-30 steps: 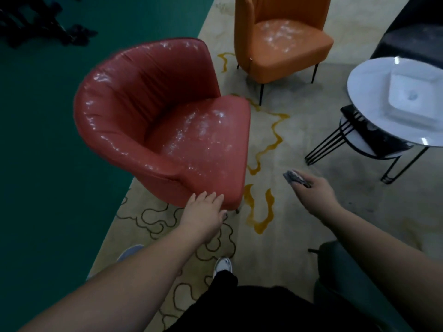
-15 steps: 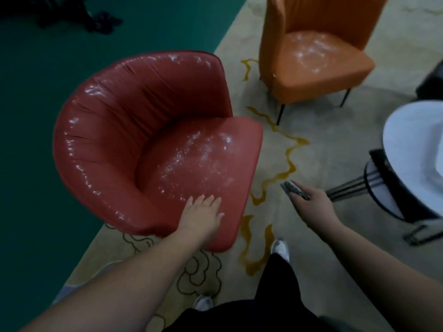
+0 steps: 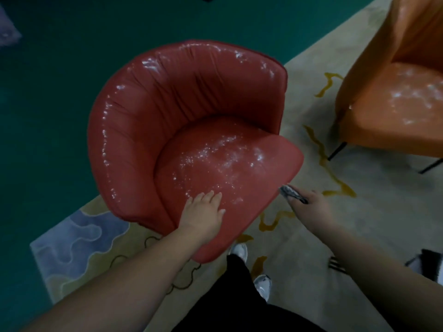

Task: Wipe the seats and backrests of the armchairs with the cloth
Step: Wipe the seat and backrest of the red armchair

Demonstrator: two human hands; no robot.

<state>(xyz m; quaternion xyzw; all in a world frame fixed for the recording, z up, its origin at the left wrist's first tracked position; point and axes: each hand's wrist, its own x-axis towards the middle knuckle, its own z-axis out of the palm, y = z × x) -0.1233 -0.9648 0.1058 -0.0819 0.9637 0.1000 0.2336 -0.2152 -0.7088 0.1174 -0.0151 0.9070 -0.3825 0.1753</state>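
1. Head view looks down on a patterned rug (image 3: 374,212) that carries both chairs, with green floor (image 3: 48,116) beyond its edge.
2. Largest task item is the red armchair (image 3: 191,104), directly in front of the person; white specks lie scattered over the middle of its seat and glints run along its curved backrest.
3. An orange armchair (image 3: 395,116) stands to the right, apart from the red one, its seat also dusted white.
4. Left hand (image 3: 202,215) lies flat and spread on the front part of the red seat, gripping nothing; it appears to steady the chair.
5. Right hand (image 3: 309,207) hovers just off the seat's right edge, fingers closed around a bunched grey cloth (image 3: 291,193).
6. By the look of it, wiping has not yet begun: the step in hand is the approach. Next, the cloth needs to come onto the seat and sweep across the specks, then up the backrest.
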